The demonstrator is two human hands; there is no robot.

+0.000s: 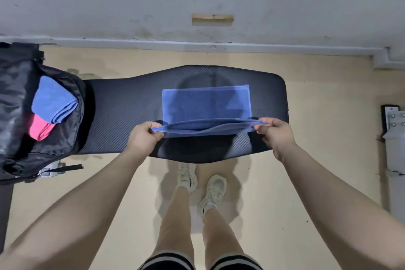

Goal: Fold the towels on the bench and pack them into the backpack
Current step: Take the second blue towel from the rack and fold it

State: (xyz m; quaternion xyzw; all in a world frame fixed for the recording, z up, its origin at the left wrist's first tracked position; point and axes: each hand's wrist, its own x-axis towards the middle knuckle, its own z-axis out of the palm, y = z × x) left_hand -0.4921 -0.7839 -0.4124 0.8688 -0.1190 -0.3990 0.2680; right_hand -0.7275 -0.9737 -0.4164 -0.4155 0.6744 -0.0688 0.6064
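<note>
**Lifting the towel's near edge over the bench**

While the open black fabric backpack (20, 103) at the bench's left end is holding a folded bright blue towel (53, 103) and a folded pink towel (40, 129) beneath it, we are pinching the near corners of a flat blue-violet cloth towel (205, 103), left hand (145, 136) and right hand (275, 132) clamped on it. It is lying on the black padded ribbed bench (122, 103), standing on a beige floor (328, 116) before a scuffed white wall (109, 11).

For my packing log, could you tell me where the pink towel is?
Head view, far left: the pink towel sits inside the open backpack, beneath a folded blue towel.
</note>
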